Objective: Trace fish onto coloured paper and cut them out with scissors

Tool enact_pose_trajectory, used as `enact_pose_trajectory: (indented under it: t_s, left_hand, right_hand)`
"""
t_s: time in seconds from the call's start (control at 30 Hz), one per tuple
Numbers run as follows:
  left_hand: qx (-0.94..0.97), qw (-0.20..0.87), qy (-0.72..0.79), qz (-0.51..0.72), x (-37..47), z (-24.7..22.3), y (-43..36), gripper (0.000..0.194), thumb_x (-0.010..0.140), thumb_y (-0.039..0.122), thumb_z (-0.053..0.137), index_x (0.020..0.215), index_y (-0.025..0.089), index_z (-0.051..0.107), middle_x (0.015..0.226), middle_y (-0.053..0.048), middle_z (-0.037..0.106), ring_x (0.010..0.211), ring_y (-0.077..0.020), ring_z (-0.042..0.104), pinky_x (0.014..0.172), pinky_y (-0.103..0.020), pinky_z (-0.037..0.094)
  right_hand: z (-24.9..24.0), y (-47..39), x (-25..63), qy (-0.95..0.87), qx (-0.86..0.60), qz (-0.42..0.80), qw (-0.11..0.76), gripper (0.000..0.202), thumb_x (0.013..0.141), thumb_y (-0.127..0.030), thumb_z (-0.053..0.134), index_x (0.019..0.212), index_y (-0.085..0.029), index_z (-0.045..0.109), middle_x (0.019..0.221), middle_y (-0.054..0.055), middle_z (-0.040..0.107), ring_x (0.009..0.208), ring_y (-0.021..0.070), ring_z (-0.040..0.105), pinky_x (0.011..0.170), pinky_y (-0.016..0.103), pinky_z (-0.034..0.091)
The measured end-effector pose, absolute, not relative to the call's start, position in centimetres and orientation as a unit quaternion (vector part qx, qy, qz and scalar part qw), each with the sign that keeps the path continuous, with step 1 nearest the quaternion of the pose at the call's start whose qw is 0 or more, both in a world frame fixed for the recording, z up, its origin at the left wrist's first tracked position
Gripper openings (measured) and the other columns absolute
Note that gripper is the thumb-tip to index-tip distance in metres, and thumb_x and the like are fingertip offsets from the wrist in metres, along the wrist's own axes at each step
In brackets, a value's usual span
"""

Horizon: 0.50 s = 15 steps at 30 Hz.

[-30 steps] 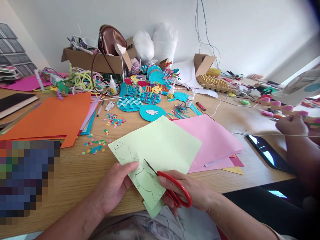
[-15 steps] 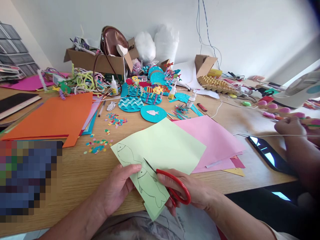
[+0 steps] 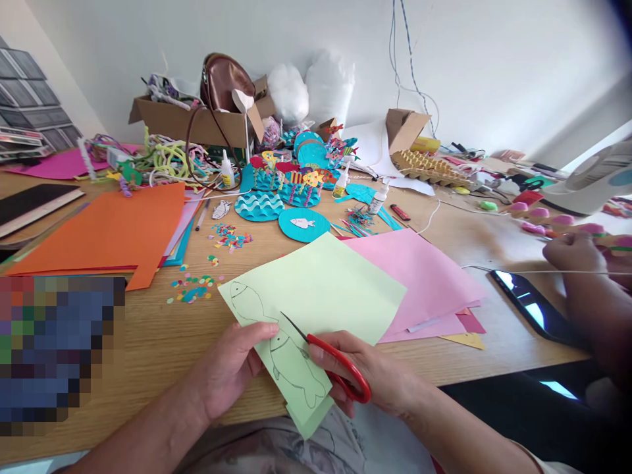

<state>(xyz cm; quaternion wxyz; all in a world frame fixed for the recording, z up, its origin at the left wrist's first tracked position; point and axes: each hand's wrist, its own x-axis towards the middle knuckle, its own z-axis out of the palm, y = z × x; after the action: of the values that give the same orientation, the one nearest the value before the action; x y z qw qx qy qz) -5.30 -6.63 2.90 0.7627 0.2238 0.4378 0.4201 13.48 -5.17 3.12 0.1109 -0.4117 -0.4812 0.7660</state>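
My left hand (image 3: 232, 362) pinches the left edge of a pale green sheet of paper (image 3: 326, 283), thumb on top and fingers underneath. Two fish outlines (image 3: 291, 368) are drawn in dark line along that side, one above the other. My right hand (image 3: 365, 368) grips red-handled scissors (image 3: 345, 362) at the sheet's lower right. One dark blade lies over the paper, its tip close to the upper fish's tail; the other blade is hidden beneath. The near corner of the sheet hangs past the table edge.
Pink paper (image 3: 424, 283) lies under the green sheet's right side, with a phone (image 3: 533, 309) beyond. Orange paper (image 3: 108, 230) and confetti (image 3: 195, 288) are at left. Blue paper discs (image 3: 303, 226) and a glue bottle (image 3: 379, 196) stand behind. Another person's hand (image 3: 573, 253) works at right.
The scissors' handles have drawn closer together, and the blade tip has shifted slightly left over the paper. My left hand keeps the same hold.
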Motion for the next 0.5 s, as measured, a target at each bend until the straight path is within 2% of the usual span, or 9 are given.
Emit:
enact_pose_trajectory:
  t_s: [0.1,0.27,0.5]
  left_hand:
    - [0.222,0.772,0.434,0.407,-5.2,2.8,-6.6,0.028,0.067,0.026,0.067,0.089,0.010,0.070,0.088,-0.010,0.072,0.088,-0.0287,0.064,0.069,-0.034,0.050]
    - [0.205,0.793,0.418,0.393,-5.1,2.2,-7.0,0.031,0.067,0.026,0.067,0.094,0.011,0.069,0.103,-0.011,0.069,0.103,-0.0299,0.058,0.079,-0.035,0.048]
    - [0.197,0.795,0.419,0.392,-5.2,2.2,-6.9,0.029,0.066,0.025,0.068,0.091,0.011,0.070,0.105,-0.010,0.068,0.107,-0.0295,0.056,0.088,-0.036,0.044]
  right_hand:
    - [3.2,-5.1,13.5,-0.474,-0.410,0.773,0.097,0.048,0.075,-0.061,0.056,0.061,-0.017,0.041,0.043,-0.008,0.047,0.031,0.0035,0.041,0.035,0.016,0.035]
    - [3.5,-4.7,13.4,-0.486,-0.413,0.766,0.078,0.046,0.076,-0.061,0.053,0.069,-0.016,0.050,0.047,-0.006,0.051,0.035,0.0056,0.047,0.038,0.016,0.036]
    - [4.2,-4.7,13.2,-0.507,-0.448,0.733,0.070,0.045,0.077,-0.061,0.053,0.069,-0.017,0.048,0.047,-0.006,0.049,0.040,0.0076,0.049,0.041,0.017,0.036]
